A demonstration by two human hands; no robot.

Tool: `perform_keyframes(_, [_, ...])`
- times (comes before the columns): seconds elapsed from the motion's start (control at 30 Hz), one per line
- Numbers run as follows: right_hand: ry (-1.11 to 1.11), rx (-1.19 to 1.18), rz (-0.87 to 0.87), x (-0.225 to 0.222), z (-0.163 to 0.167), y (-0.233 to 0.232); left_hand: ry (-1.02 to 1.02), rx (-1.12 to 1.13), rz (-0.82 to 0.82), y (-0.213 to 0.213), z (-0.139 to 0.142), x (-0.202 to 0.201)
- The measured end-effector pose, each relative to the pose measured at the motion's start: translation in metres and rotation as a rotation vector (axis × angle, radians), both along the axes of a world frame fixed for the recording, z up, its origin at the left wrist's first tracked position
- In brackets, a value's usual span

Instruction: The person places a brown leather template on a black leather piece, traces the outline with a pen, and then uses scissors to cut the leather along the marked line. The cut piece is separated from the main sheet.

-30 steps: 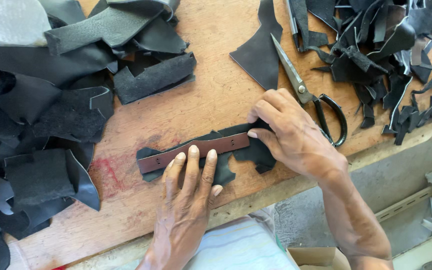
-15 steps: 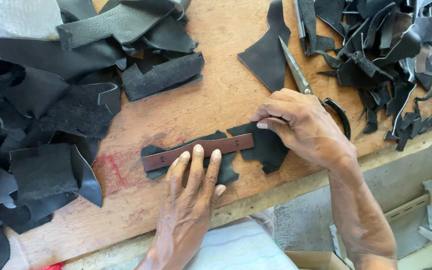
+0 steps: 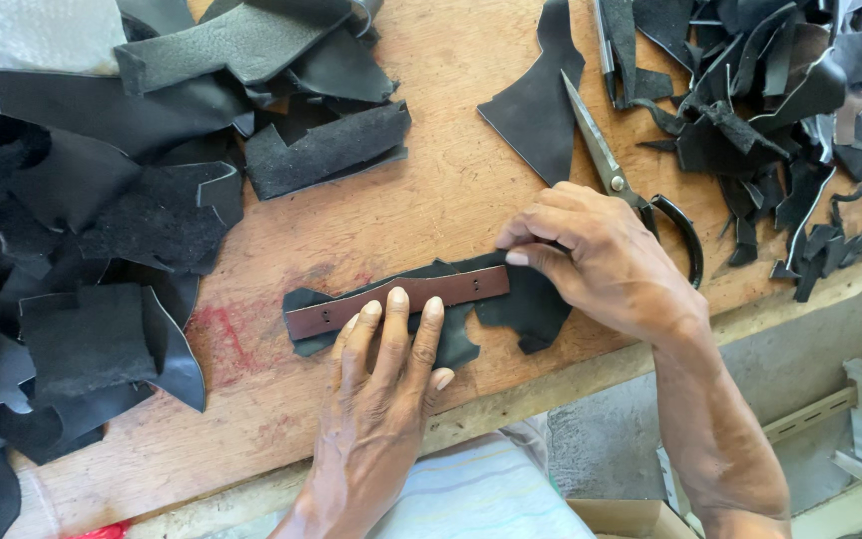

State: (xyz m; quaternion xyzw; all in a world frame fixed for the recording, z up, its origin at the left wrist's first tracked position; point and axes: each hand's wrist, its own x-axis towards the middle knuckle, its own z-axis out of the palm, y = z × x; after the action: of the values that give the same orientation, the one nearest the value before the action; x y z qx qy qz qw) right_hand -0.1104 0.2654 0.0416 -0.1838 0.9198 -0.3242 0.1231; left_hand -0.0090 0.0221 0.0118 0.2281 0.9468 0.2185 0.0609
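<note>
A brown strip (image 3: 397, 300) lies flat on a small black leather piece (image 3: 511, 309), near the front edge of the wooden table (image 3: 431, 200). The left hand (image 3: 381, 399) is spread flat, and 3 fingertips (image 3: 397, 297) press down on the lower edge of the strip. The right hand (image 3: 601, 255) is curled at the right end of the strip, with the thumb tip touching that end; I cannot tell if it is pinching anything. The strip has tiny holes near both ends. Scissors (image 3: 616, 180) lie just behind the right hand, and their black handle pokes out beside the wrist. A big heap of black scraps (image 3: 82, 250) fills the left side of the table, well apart from the strip. A second heap of thin cut bits (image 3: 780, 120) fills the far right corner. Between the 2 heaps there is bare wood, with a red stain (image 3: 221, 334) just left of the strip.
</note>
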Motion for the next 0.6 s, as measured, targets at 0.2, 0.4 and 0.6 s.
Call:
perform_keyframes(0.2, [-0.015,-0.019,0.014,-0.001,0.001,-0.002,-0.024,0.128,0.049,0.003,0.004,-0.023])
perform_keyframes(0.4, [-0.014,-0.019,0.008,0.000,0.002,-0.002,-0.013,0.299,0.173,0.020,0.012,-0.051])
perform_keyframes(0.6, [0.011,-0.028,0.029,-0.002,0.004,0.001,-0.073,0.296,0.153,0.028,0.021,-0.059])
